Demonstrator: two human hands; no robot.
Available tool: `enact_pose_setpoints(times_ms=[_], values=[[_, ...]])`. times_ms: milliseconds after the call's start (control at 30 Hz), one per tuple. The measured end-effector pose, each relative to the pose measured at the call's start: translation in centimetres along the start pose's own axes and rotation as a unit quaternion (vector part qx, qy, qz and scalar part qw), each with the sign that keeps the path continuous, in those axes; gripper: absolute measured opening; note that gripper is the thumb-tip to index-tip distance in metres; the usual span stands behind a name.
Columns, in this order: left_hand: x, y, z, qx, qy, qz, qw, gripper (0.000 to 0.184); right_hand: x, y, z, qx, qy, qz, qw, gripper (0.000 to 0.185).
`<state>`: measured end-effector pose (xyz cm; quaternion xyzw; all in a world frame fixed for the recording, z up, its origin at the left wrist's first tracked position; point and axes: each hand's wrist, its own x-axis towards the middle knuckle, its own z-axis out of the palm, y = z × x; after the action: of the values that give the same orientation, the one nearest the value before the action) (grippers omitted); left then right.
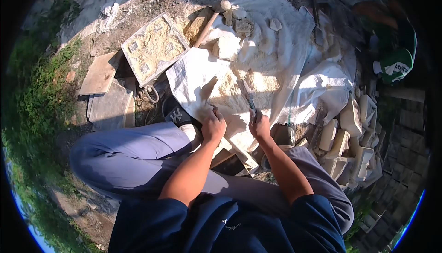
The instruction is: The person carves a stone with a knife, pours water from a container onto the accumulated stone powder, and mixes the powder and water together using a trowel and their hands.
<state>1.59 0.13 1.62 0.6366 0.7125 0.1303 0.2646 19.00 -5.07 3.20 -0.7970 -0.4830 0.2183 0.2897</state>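
My left hand (214,125) is closed low over the powdery white sheet (290,41). Just beyond its fingers lies a brown, leaf-like shape (209,87); whether it is a tool blade or a shadow, I cannot tell. My right hand (259,125) grips a narrow tool with a long, thin metal blade (247,92), its tip pointing away from me into pale yellowish powder (263,81). Between and below my wrists, a pale angular strip (240,154) lies across a dark gap. Both hands are apart from each other, between my bent legs.
A powder-covered square tray (186,46) is at the left, near flat boards (99,73). A wooden-handled mallet (207,29) and a pale block (226,48) lie beyond. Pale pieces (343,145) are piled at right. Another person's green garment (398,64) shows far right.
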Motion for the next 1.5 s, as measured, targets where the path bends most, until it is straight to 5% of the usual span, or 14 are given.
enact_pose_setpoints(times_ms=[67,133,333,467,567,733,800,967,1167,1233,1333,1400,1467,1500], values=[[0.2,-0.2,0.3,-0.001,0.007,0.012,1.000,0.026,-0.9,1.5,0.6,-0.136,-0.154,0.092,0.974,0.046],[0.4,-0.9,1.1,0.001,0.030,0.045,0.999,0.020,-0.9,0.7,0.4,-0.118,-0.168,0.130,0.970,0.052],[0.2,-0.7,0.9,-0.008,-0.002,-0.006,1.000,0.028,0.3,-1.1,0.3,-0.027,-0.057,0.038,0.997,0.042],[0.2,-0.5,0.0,0.007,0.007,0.006,1.000,0.028,-0.8,-1.9,0.8,-0.053,-0.096,0.002,0.994,0.039],[0.2,-0.3,0.0,0.015,-0.008,-0.007,1.000,0.028,-1.5,-0.2,2.0,-0.123,-0.180,0.074,0.973,0.047],[0.2,-0.9,1.0,-0.004,0.048,0.012,0.999,0.025,-0.1,-2.0,0.7,-0.103,-0.162,0.070,0.979,0.049],[0.2,-2.3,2.1,0.022,0.029,0.038,0.999,0.025,-0.1,-2.6,0.6,-0.029,-0.078,0.003,0.997,0.043],[0.3,-2.7,2.6,0.057,0.053,0.096,0.992,0.025,-2.0,-1.8,1.6,-0.096,-0.140,0.030,0.985,0.040],[0.4,-1.6,1.8,0.022,0.022,0.000,1.000,0.023,-0.2,-2.2,0.8,-0.106,-0.134,0.033,0.985,0.047],[0.7,-3.2,4.0,0.013,0.134,0.080,0.988,0.023,0.2,-3.2,0.7,-0.060,-0.094,0.023,0.994,0.044],[0.1,-1.6,1.3,0.010,0.054,0.030,0.998,0.024,-0.8,-2.9,1.5,0.004,-0.057,0.014,0.998,0.036],[1.0,-3.6,4.1,-0.021,0.112,0.052,0.992,0.025,-2.5,-1.1,2.6,-0.060,-0.097,-0.005,0.993,0.038],[1.3,-4.7,4.8,0.107,0.230,0.256,0.933,0.023,-2.5,-0.4,2.7,-0.111,-0.159,0.040,0.980,0.044],[0.9,-4.3,4.2,0.049,0.157,0.139,0.977,0.016,-2.3,-0.6,2.6,-0.104,-0.170,0.057,0.978,0.047]])
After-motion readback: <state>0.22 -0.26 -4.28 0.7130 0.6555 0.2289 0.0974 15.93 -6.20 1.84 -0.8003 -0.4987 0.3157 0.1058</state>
